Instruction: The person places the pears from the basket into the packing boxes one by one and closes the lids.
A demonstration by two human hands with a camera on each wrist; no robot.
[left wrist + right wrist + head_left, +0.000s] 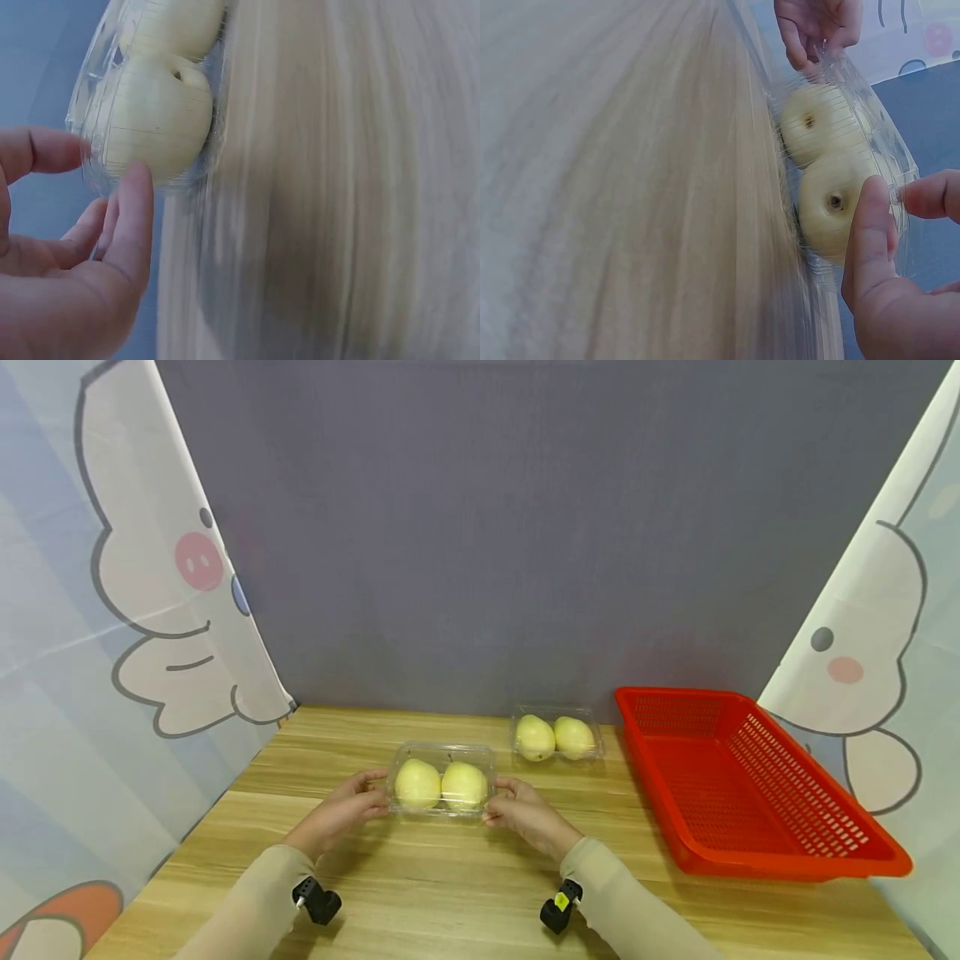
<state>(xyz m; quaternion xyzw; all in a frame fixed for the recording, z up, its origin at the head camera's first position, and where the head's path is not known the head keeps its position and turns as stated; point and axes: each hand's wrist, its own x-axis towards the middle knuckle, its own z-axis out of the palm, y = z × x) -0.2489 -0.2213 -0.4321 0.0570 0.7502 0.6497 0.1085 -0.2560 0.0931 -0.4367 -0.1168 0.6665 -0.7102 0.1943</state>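
A clear plastic clamshell box (441,750) with two pale yellow pears, a left one (417,784) and a right one (464,786), is at the middle of the table. My left hand (348,806) pinches its left end between thumb and fingers. At the opposite end, my right hand (528,817) pinches the box the same way. Both wrist views show the pears (154,120) (832,202) through the ribbed plastic, with the fingertips against the box ends. Whether the box touches the table or hangs just above it, I cannot tell.
Farther back and to the right, a second clear box (558,712) with two pears stands on the wooden table (420,885). A red perforated plastic basket (723,785) takes up the right side. A grey backdrop (480,527) rises behind, with printed curtains at both sides.
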